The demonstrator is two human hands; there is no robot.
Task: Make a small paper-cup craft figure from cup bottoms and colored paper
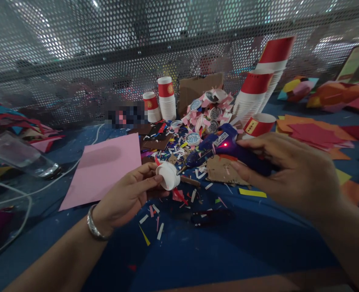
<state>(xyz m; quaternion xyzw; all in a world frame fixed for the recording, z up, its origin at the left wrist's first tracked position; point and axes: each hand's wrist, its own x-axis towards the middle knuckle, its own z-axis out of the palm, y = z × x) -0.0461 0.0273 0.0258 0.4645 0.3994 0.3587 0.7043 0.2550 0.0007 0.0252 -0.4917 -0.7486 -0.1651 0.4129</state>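
Observation:
My left hand (133,186) pinches a small white paper cup piece (167,177), its round face turned toward me and red strips sticking out at its edge. In my right hand (292,174) is a dark blue glue gun (211,147) with a red light glowing on its side. The gun's nozzle points left and down, right at the rim of the white piece; whether it touches cannot be made out. Beneath the gun lies a torn piece of cardboard (225,169). A dark pair of thread snips (211,217) rests on the blue table in front of the hands.
Pink paper (106,166) lies left, near a clear glass (21,156) on its side and a white cord (30,194). Behind are a pile of pink-and-white pieces (210,109) and stacked red-and-white paper cups (254,89). Coloured sheets (313,132) lie right; scraps litter the middle.

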